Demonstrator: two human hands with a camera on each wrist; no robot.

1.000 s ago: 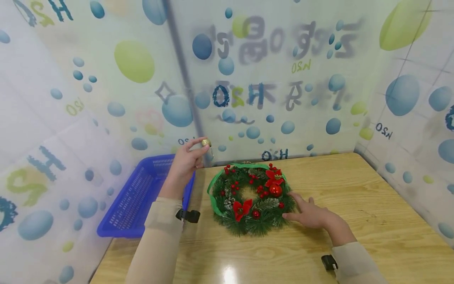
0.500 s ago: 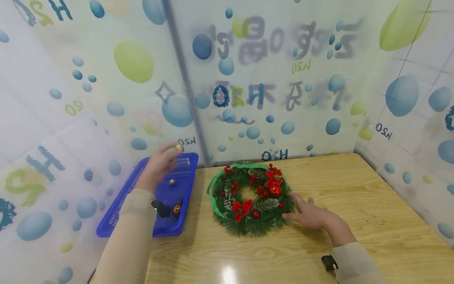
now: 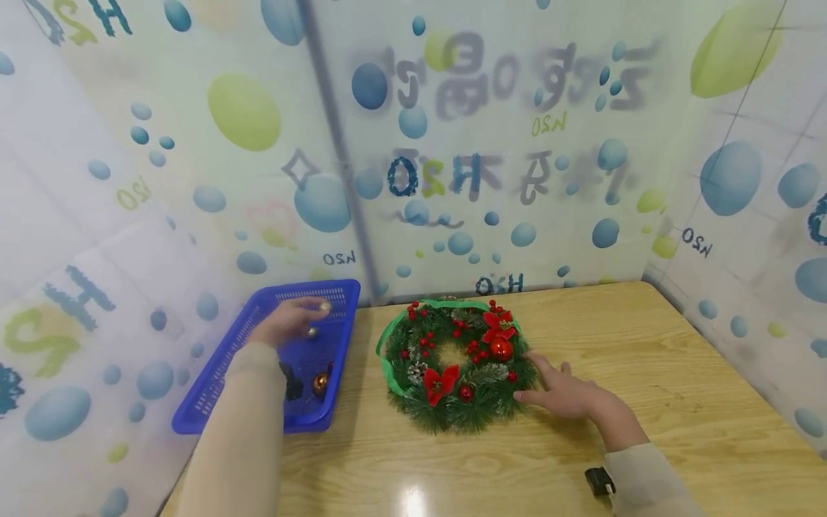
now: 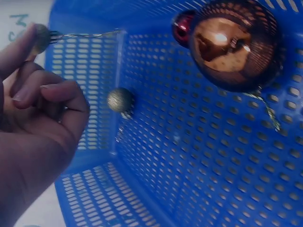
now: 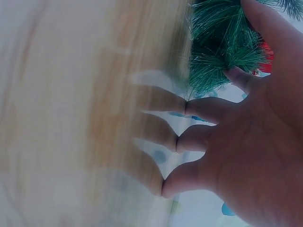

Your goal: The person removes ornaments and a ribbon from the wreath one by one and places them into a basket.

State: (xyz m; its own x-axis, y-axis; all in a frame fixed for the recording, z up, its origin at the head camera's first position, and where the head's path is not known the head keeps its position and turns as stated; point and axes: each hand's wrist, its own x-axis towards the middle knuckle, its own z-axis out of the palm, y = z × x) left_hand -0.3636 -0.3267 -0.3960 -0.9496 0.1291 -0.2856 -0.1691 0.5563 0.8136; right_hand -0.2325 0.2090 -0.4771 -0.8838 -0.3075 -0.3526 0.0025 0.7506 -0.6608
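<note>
A left hand [image 3: 287, 323] pinches a small glittery gold ball [image 4: 41, 39] by its fingertips, above the blue perforated plastic basket [image 3: 345, 337]; the other fingers are curled in, and in the head view the hand is blurred. A second gold ball [image 4: 120, 100] lies in the basket, near a large shiny copper ball [image 4: 234, 45], which partly covers a dark red ball [image 4: 182, 29]. The left wrist view cuts off the basket's edges, and the left sleeve [image 3: 242, 431] hides part of it.

The right hand [image 3: 568, 395] is spread, thumb and forefinger at the edge of the round green wreath [image 3: 452, 406] with red flowers and berries, beside the basket on the wooden table [image 3: 646, 359]; its other fingertips rest on the tabletop. On the patterned backdrop [image 3: 413, 79], "H2O" is readable, mirrored in places; the larger grey lettering is too blurred to read.
</note>
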